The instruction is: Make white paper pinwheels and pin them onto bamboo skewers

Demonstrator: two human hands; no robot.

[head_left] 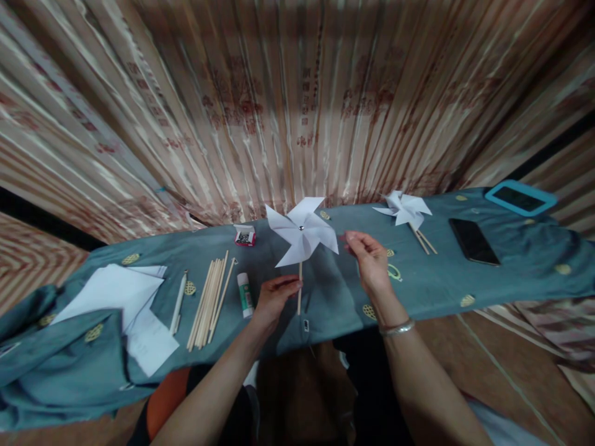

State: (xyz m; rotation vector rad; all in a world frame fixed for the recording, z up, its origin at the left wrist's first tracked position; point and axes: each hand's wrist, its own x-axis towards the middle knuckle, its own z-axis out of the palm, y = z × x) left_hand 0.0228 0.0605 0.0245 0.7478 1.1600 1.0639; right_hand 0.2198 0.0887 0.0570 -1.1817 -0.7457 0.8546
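Note:
A white paper pinwheel (303, 234) stands upright above the cloth, a shiny round pin head at its middle. My left hand (277, 295) is closed around its wooden stick (300, 303), just below the blades. To the right of the blades, my right hand (367, 254) has its fingers curled together, with nothing visible in them. Its fingertips are close to the right blade's tip; a small gap seems to lie between them. A bracelet (397, 329) circles the right wrist.
On the green cloth (334, 303) lie white paper sheets (109, 291), a pen (179, 303), several wooden sticks (207, 303), a glue stick (244, 296) and an open pin box (245, 236). To the right are more paper pinwheels (406, 209), a phone (474, 241) and a blue-framed tablet (520, 197). A curtain (297, 105) hangs behind.

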